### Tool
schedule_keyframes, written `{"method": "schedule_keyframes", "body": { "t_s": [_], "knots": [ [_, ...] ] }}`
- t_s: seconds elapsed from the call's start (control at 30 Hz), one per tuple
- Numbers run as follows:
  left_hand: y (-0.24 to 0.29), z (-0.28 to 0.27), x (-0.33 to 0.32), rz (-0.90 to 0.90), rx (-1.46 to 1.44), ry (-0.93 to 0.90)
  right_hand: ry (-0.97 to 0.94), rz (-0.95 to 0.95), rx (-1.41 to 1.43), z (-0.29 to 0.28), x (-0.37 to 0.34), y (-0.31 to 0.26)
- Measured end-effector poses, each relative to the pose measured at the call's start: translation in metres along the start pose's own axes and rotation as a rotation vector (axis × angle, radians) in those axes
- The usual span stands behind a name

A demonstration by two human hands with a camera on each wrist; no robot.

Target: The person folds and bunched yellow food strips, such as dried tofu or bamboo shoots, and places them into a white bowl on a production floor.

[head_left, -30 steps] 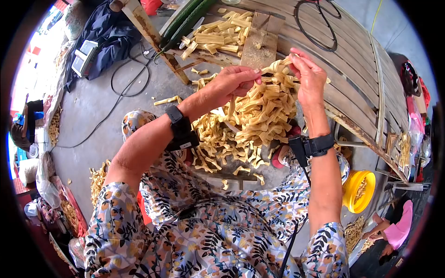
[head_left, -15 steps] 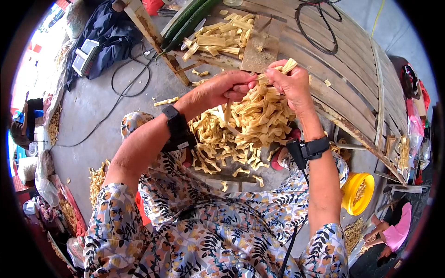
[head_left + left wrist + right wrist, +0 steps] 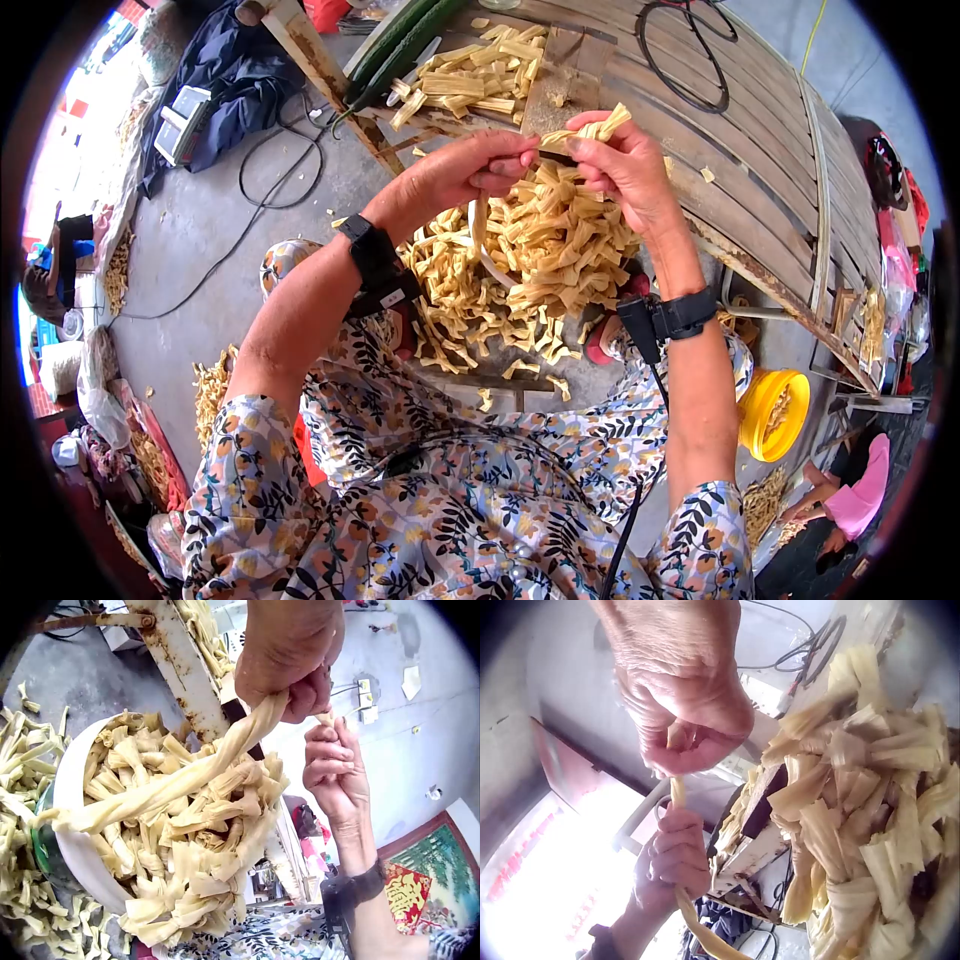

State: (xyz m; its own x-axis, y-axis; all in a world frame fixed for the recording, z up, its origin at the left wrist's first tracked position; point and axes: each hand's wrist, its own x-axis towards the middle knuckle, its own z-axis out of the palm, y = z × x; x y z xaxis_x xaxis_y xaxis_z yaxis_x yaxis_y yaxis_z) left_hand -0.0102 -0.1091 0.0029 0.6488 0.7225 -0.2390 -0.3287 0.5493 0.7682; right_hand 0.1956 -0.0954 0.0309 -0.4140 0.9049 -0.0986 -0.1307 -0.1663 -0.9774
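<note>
Above a heap of knotted pale yellow strips point(image 3: 575, 240), both hands hold one twisted strip point(image 3: 172, 784) that looks like tofu skin. My left hand point(image 3: 490, 165) grips it with curled fingers, and its long tail hangs down in front of the heap. Close to its right, my right hand point(image 3: 630, 165) pinches the same strip near its flared, folded end point(image 3: 605, 125). A short taut stretch runs between the two hands in the right wrist view. The heap fills a white-rimmed tub point(image 3: 69, 776). More small knots point(image 3: 445, 300) lie around it on the floor.
A slatted wooden table point(image 3: 750, 170) stands ahead, bearing cut strips point(image 3: 485, 75), a small board point(image 3: 548, 105), cucumbers point(image 3: 410, 40) and a black cable point(image 3: 703, 106). A yellow bucket point(image 3: 748, 425) stands at the right. Another person in pink point(image 3: 862, 495) is at far right.
The right hand has closed its raised fingers round the strip's flared end and come nearer the left hand. Both hands have since shifted slightly left and away from the body.
</note>
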Motion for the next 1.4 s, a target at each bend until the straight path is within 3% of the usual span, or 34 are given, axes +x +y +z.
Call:
{"method": "schedule_keyframes", "body": {
  "t_s": [0.23,0.57,0.6,0.73,0.93,1.1,1.4],
  "knots": [
    [0.006,0.001,0.001,0.041,0.068,0.024,0.012,-0.014,0.195,-0.008,0.006,0.001],
    [0.045,-0.014,0.037,0.336,0.534,0.31,0.15,-0.015,0.34,-0.02,0.056,-0.002],
    [0.05,-0.017,0.042,0.356,0.59,0.272,0.152,-0.008,0.349,-0.022,0.062,-0.002],
    [0.054,-0.021,0.055,0.417,0.722,0.343,0.206,-0.047,0.311,-0.023,0.074,-0.004],
    [0.05,-0.024,0.055,0.369,0.717,0.321,0.441,-0.218,-0.046,-0.023,0.072,-0.003],
    [0.048,-0.02,0.056,0.338,0.582,0.354,0.529,-0.27,-0.079,-0.021,0.07,0.002],
    [0.06,-0.028,0.067,0.441,0.876,0.451,0.545,-0.273,-0.005,-0.028,0.09,0.007]
  ]
}}
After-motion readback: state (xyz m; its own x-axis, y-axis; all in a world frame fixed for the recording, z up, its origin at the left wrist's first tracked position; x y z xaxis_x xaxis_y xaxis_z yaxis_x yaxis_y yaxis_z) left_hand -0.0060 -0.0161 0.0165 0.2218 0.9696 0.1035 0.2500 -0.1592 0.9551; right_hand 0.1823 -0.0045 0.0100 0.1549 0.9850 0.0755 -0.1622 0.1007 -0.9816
